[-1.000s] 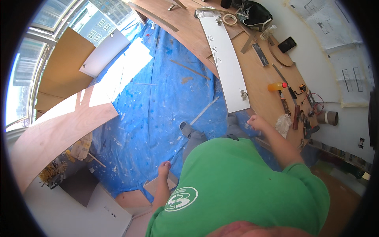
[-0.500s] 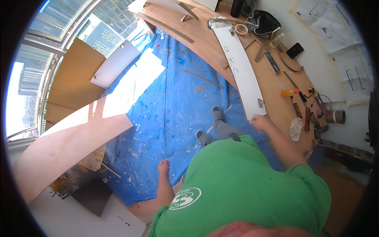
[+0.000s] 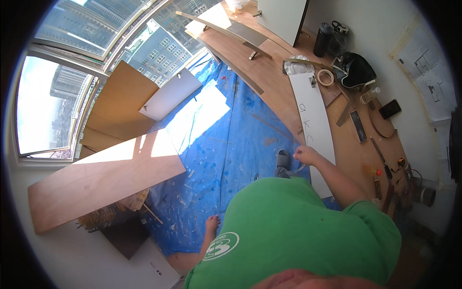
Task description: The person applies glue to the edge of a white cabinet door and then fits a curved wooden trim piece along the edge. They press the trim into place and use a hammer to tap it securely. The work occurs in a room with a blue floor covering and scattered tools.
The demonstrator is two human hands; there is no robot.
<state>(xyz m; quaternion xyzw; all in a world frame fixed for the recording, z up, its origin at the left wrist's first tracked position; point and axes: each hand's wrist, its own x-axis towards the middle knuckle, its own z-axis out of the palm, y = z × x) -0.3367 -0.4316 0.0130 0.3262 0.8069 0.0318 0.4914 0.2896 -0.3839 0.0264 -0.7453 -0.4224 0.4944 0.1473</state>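
Note:
My right hand [image 3: 304,155] is closed, its fingers bunched together, beside the left edge of a long white board [image 3: 317,130]; anything inside it is too small or hidden to make out. The forearm passes over the board, which has handwriting and a metal hinge [image 3: 312,81] at its far end. The board lies along the edge of a wooden worktop [image 3: 284,62]. My left hand [image 3: 212,222] hangs low at my side over the blue sheet, fingers curled, with nothing showing in it.
Blue sheeting [image 3: 207,178] with scraps covers the floor. At left, a wooden plank [image 3: 106,180] juts out, with brown panels [image 3: 118,103] by the window. On the worktop are a tape roll [image 3: 325,77], black bag [image 3: 354,71], phone [image 3: 390,109], dark bottle [image 3: 323,39] and tools [image 3: 378,151].
The view has shifted forward, so the room sits lower and further right. My right hand has moved from the board's near end to its left edge, further along. My left hand stays low.

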